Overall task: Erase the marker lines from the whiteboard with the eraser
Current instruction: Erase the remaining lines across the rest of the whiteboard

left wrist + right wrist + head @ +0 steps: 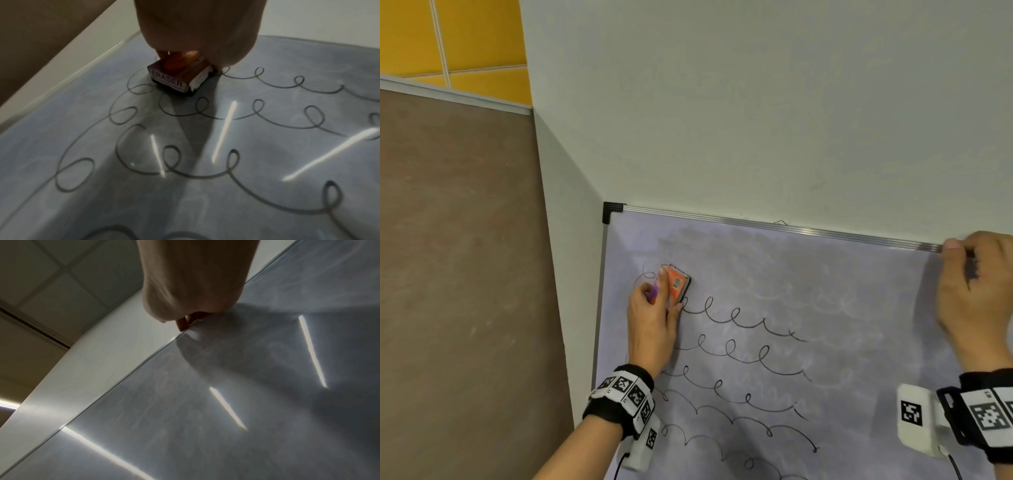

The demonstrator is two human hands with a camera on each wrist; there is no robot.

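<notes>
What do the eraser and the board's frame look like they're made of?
The eraser seems to have a glossy orange plastic body, which catches the light, and a dark, matte pad pressed on the whiteboard, probably felt. The frame looks like brushed, ribbed metal, perhaps aluminium, with a black corner cap that is likely plastic.

Pale wall (756, 102) formed a projecting corner; brown pin-board panel (455, 274) with grey trim lay left, yellow tiles (465, 37) above. Right wrist view: ceiling panels (51, 280).
</notes>
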